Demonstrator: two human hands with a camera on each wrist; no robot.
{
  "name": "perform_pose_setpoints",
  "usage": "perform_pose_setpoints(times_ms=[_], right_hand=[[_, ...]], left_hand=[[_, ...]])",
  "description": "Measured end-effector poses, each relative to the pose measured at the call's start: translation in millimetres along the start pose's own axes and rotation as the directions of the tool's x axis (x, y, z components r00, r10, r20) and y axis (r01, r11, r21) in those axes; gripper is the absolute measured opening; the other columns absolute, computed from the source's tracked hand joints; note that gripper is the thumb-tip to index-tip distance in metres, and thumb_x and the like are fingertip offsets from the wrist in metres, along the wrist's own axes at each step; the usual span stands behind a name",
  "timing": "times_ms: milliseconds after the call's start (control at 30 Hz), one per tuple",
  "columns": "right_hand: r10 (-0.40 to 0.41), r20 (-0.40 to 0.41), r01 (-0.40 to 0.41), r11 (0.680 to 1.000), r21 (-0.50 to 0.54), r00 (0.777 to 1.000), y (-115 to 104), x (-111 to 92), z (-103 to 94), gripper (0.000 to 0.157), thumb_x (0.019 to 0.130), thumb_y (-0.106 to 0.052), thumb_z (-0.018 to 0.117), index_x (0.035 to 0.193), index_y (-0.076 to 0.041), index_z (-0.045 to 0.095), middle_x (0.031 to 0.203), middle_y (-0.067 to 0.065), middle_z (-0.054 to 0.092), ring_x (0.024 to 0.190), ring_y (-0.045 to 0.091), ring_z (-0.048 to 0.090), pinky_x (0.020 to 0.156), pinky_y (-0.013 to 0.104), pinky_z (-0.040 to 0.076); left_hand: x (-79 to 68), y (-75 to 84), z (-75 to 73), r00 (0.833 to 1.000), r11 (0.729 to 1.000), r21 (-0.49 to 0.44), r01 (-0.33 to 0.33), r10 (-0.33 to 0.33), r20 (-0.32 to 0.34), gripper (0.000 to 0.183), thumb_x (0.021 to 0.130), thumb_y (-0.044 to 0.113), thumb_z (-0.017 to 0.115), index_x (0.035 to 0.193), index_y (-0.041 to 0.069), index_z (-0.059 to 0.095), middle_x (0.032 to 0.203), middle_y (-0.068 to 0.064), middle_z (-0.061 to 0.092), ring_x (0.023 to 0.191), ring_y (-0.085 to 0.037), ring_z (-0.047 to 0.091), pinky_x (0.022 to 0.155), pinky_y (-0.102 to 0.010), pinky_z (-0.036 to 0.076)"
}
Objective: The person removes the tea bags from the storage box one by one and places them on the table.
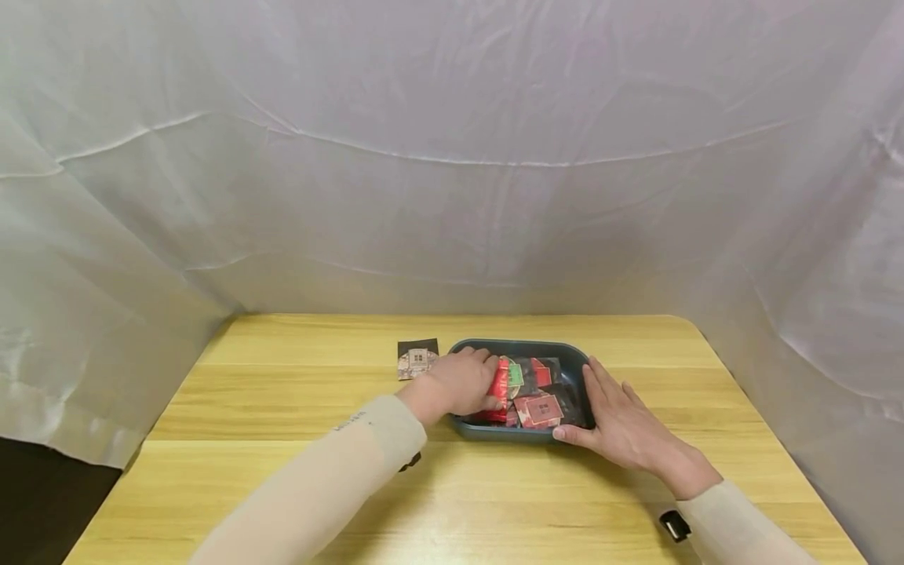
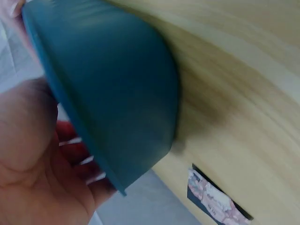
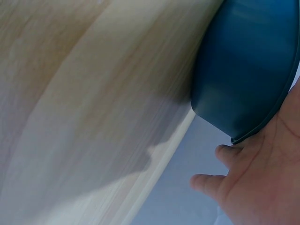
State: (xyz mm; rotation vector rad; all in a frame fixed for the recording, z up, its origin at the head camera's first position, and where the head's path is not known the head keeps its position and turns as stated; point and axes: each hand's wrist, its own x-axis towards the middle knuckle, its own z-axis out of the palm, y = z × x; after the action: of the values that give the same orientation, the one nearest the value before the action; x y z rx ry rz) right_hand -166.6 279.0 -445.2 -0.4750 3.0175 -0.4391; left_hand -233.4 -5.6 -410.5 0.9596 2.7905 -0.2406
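Note:
A dark blue-green basin [image 1: 487, 434] stands on the table with several flat packets inside. My left hand [image 1: 462, 382] reaches over its left rim, and the fingers and thumb hold a shiny red packet [image 1: 500, 390] at that end. In the left wrist view, the basin wall [image 2: 117, 79] hides part of those fingers. My right hand [image 1: 625, 424] rests along the right rim, fingers extended and thumb over the front edge. Beside the red packet lie a green-labelled packet [image 1: 516, 375], a dark packet with a red label [image 1: 542, 373] and a pink-labelled packet [image 1: 542, 410].
Left of the basin, a dark square packet with a pale label [image 1: 418, 359] lies flat on the wooden table [image 1: 282, 408]. Pale cloth [image 1: 424, 212] hangs behind the table and along both sides.

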Motion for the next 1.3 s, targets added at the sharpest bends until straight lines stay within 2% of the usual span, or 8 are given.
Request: perform_pose_setpoints(times_ms=[133,233,467,667,833,1033,1300], right_hand=[[0.002,0.003,-0.002,1.0,0.005,1.0,1.8,0.2,-0.4,0.128,0.088,-0.082,0.059,0.163,0.012,0.016,0.173,0.031,0.01,0.156,0.05,0.025,0.123,0.074,0.02],[0.006,0.008,-0.006,1.0,0.008,1.0,2.4,-0.1,-0.4,0.129,0.087,-0.083,0.059,0.163,0.012,0.015,0.173,0.03,0.009,0.156,0.05,0.025,0.123,0.073,0.019],[0.0,0.002,0.0,1.0,0.007,1.0,2.3,-0.7,0.8,0.129,0.088,-0.083,0.06,0.163,0.012,0.016,0.173,0.031,0.01,0.156,0.05,0.026,0.123,0.073,0.02],[0.004,0.004,-0.004,1.0,0.011,1.0,2.8,-1.5,0.5,0.128,0.088,-0.082,0.061,0.163,0.012,0.015,0.173,0.03,0.009,0.156,0.05,0.024,0.124,0.073,0.019],[0.003,0.008,-0.003,1.0,0.014,1.0,3.2,-1.4,0.1,0.128,0.088,-0.081,0.061,0.163,0.012,0.014,0.173,0.031,0.008,0.156,0.051,0.024,0.123,0.073,0.019],[-0.007,-0.001,0.007,1.0,0.007,1.0,3.1,-0.4,0.6,0.128,0.088,-0.081,0.061,0.163,0.013,0.016,0.173,0.032,0.01,0.156,0.051,0.026,0.123,0.073,0.021],[-0.015,-0.008,0.015,1.0,0.008,1.0,2.3,0.1,-0.4,0.126,0.089,-0.078,0.063,0.162,0.013,0.016,0.172,0.032,0.01,0.155,0.051,0.027,0.122,0.073,0.023]], left_hand=[[-2.4,-1.8,-4.9,1.0,0.997,-0.075,-0.019,0.02,0.006,0.103,0.09,0.067,0.073,0.167,0.012,0.031,0.17,-0.009,0.037,0.156,-0.029,0.036,0.126,-0.043,0.037],[-1.9,-0.5,-4.8,1.0,0.999,-0.048,-0.026,0.026,0.011,0.11,0.086,0.067,0.077,0.168,0.012,0.027,0.171,-0.009,0.035,0.158,-0.028,0.034,0.128,-0.041,0.033],[1.8,4.2,2.8,1.0,0.998,0.056,-0.019,0.019,0.004,0.11,0.087,0.069,0.074,0.167,0.01,0.027,0.168,-0.008,0.039,0.154,-0.025,0.039,0.125,-0.041,0.038],[4.7,6.8,6.4,1.0,0.996,0.093,-0.007,0.007,0.0,0.109,0.087,0.071,0.073,0.166,0.009,0.03,0.163,-0.007,0.045,0.147,-0.024,0.046,0.12,-0.04,0.044],[6.3,8.9,9.2,1.0,0.994,0.106,-0.002,0.002,0.004,0.111,0.087,0.073,0.072,0.166,0.008,0.03,0.163,-0.008,0.045,0.146,-0.024,0.046,0.119,-0.039,0.045],[7.1,11.7,11.5,1.0,0.992,0.127,0.007,-0.004,-0.024,0.113,0.085,0.076,0.071,0.165,0.006,0.031,0.157,-0.011,0.047,0.142,-0.026,0.047,0.117,-0.038,0.046],[6.3,13.9,11.1,0.997,0.98,0.201,0.012,0.003,-0.078,0.119,0.083,0.081,0.068,0.166,0.006,0.027,0.157,-0.012,0.044,0.14,-0.029,0.046,0.116,-0.04,0.048]])
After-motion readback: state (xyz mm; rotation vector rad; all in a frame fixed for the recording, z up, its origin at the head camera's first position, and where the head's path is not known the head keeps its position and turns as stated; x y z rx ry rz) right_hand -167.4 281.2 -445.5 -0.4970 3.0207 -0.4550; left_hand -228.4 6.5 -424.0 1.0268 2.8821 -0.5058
